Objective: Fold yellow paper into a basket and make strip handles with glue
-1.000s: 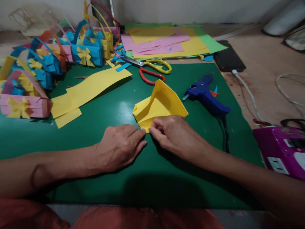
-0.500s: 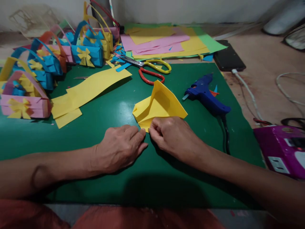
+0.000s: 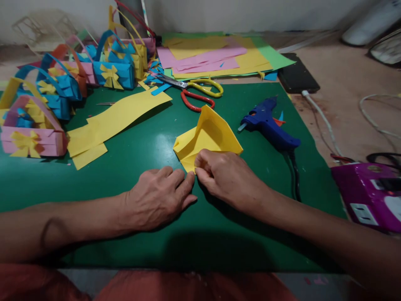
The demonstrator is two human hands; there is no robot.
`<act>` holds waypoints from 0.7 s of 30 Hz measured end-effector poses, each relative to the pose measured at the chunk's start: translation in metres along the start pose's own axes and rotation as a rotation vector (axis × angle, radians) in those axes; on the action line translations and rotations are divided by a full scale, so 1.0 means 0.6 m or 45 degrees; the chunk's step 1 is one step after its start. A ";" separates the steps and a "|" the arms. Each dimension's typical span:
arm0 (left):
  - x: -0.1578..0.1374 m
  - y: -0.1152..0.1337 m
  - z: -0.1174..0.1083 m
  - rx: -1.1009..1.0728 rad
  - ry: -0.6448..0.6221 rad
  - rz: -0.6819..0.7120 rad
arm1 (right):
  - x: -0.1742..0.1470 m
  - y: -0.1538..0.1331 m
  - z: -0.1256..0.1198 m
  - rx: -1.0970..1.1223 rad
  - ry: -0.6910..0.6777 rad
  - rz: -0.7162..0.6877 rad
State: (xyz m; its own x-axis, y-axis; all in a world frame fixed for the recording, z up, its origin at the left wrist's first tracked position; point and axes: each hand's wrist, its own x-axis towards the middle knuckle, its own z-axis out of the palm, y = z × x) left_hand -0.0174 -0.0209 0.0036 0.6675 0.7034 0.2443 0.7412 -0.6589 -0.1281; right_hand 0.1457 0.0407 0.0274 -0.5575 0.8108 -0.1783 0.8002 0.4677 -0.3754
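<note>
A folded yellow paper piece [image 3: 200, 140], with raised creased walls at its far and right sides, lies in the middle of the green mat. My right hand [image 3: 230, 175] is closed in a pinch on its near edge, thumb against bent index finger. My left hand [image 3: 161, 196] rests on the mat to the left, its index fingertip at the paper's near corner. That thumb sticks out apart from the fingers, and nothing shows between them. Beyond the paper lie scissors [image 3: 198, 108] with one red and one yellow handle. A blue glue gun [image 3: 271, 123] lies to the right.
Several small paper baskets [image 3: 114, 73] with bows stand at the left. Yellow strips [image 3: 115, 118] lie before them. Coloured sheets [image 3: 216, 56] are stacked at the back. A phone [image 3: 299, 74] with a cable and a purple power box [image 3: 366, 192] are at the right.
The left thumb and index finger have spread slightly, and the left hand has shifted a little nearer me. The right hand keeps its pinch, its knuckles slightly higher. The view has shifted slightly.
</note>
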 end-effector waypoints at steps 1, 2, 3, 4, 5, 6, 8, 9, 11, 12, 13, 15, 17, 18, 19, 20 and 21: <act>0.000 -0.001 0.001 -0.006 0.008 0.000 | -0.001 0.001 0.000 0.012 0.006 0.005; 0.001 -0.001 0.002 -0.016 0.015 -0.001 | -0.002 0.003 0.000 0.014 0.010 0.010; 0.001 -0.002 0.002 -0.026 0.020 -0.003 | -0.004 0.006 0.001 0.006 0.017 0.015; 0.001 -0.003 0.003 -0.036 0.022 -0.005 | -0.007 0.010 0.002 -0.006 0.032 0.017; 0.001 -0.003 0.003 -0.042 0.021 -0.008 | -0.011 0.014 0.003 -0.024 0.052 0.013; 0.001 -0.004 0.003 -0.046 0.022 -0.013 | -0.015 0.020 0.006 -0.049 0.077 0.001; 0.001 -0.005 0.003 -0.051 0.025 -0.024 | -0.026 0.032 0.012 -0.128 0.154 -0.045; 0.001 -0.005 0.004 -0.055 0.024 -0.027 | -0.031 0.039 0.015 -0.182 0.207 -0.096; 0.001 -0.006 0.004 -0.063 0.029 -0.023 | -0.043 0.049 0.021 -0.308 0.315 -0.307; 0.001 -0.006 0.005 -0.067 0.032 -0.019 | -0.049 0.051 0.023 -0.380 0.344 -0.450; 0.001 -0.006 0.005 -0.067 0.034 -0.017 | -0.054 0.052 0.023 -0.466 0.346 -0.573; 0.001 -0.006 0.006 -0.063 0.040 -0.019 | -0.062 0.049 0.022 -0.633 0.303 -0.674; 0.001 -0.006 0.006 -0.058 0.044 -0.023 | -0.068 0.046 0.018 -0.756 0.247 -0.647; 0.001 -0.006 0.006 -0.056 0.045 -0.023 | -0.070 0.045 0.017 -0.791 0.225 -0.632; 0.001 -0.006 0.007 -0.057 0.046 -0.021 | -0.072 0.046 0.015 -0.815 0.209 -0.630; 0.000 -0.006 0.007 -0.060 0.049 -0.017 | -0.074 0.048 0.014 -0.830 0.208 -0.639; 0.000 -0.006 0.007 -0.065 0.049 -0.013 | -0.076 0.051 0.013 -0.845 0.209 -0.650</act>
State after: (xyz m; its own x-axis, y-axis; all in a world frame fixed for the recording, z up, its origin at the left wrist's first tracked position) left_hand -0.0198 -0.0171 0.0001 0.6560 0.6999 0.2825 0.7427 -0.6652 -0.0768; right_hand 0.1936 0.0152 0.0167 -0.8872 0.4609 0.0214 0.4516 0.8577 0.2458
